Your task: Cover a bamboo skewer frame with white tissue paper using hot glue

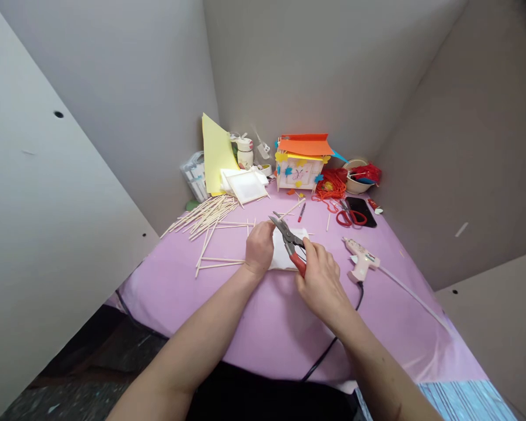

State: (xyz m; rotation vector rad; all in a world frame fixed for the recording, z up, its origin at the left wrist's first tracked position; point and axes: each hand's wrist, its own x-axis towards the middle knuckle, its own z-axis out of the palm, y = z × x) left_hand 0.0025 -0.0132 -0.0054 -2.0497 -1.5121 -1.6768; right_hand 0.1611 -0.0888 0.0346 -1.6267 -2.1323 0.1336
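My right hand is wrapped round the red handles of a pair of cutting pliers. Their dark jaws are parted and lie against a thin wooden stick near my left hand. Closed fingers of my left hand grip that stick, which slants up to the right. Beneath the pliers lies a white sheet, partly hidden by both hands. Left of my left hand, several joined sticks lie flat on the table.
A loose stick pile and yellow paper are at back left. Behind my hands stands a small decorated paper house. Red scissors, a phone and a corded glue gun lie to the right on the purple cloth.
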